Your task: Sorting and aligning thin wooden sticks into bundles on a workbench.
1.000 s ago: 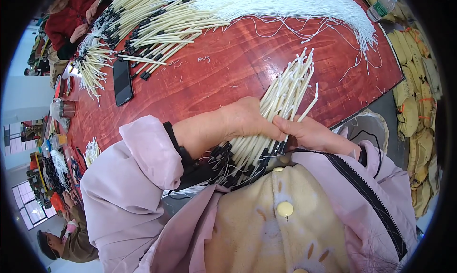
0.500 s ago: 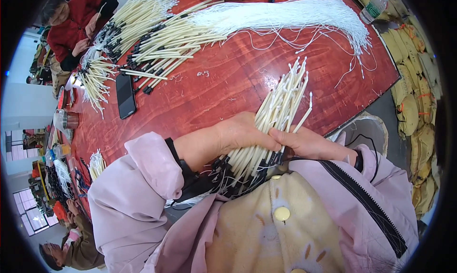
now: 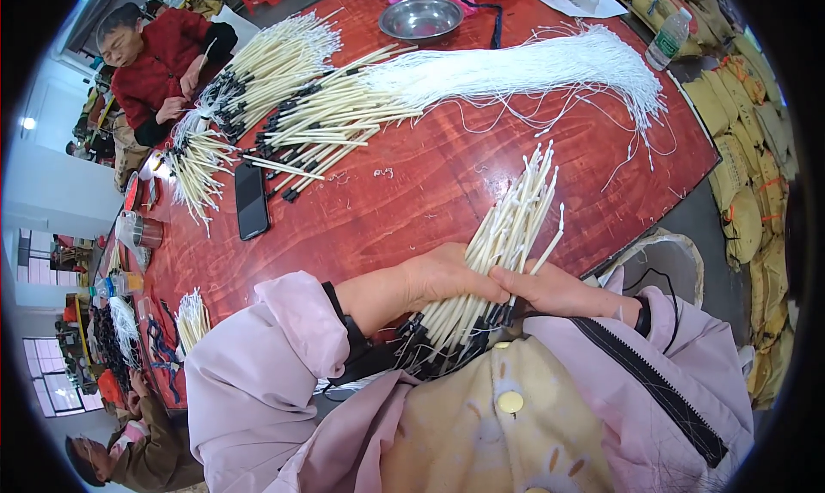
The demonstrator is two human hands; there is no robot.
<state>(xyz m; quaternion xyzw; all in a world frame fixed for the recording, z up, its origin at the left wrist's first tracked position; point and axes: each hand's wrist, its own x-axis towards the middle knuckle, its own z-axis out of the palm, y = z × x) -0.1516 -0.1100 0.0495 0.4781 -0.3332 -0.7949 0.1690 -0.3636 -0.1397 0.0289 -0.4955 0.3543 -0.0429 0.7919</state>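
In front of my chest is a bundle of thin cream-coloured tubes, with white knotted tips pointing away and black ends with loose strings toward my jacket. My left hand is closed round the bundle from the left. At its right side my right hand is closed, thumb against the tubes and close to my left fingertips. One tube leans apart above my right hand; its lower end is hidden there. Further off lie a loose heap of similar black-ended tubes and a long hank of white cords.
A black phone lies on the red table, left of middle. Beyond are a metal bowl and a plastic bottle. Tan sacks are stacked at right. A person in red handles tubes at far left; another sits lower left.
The view has tilted up, so the table and its things sit lower and more of the far side shows. Both hands keep their hold on the bundle, with little visible movement.
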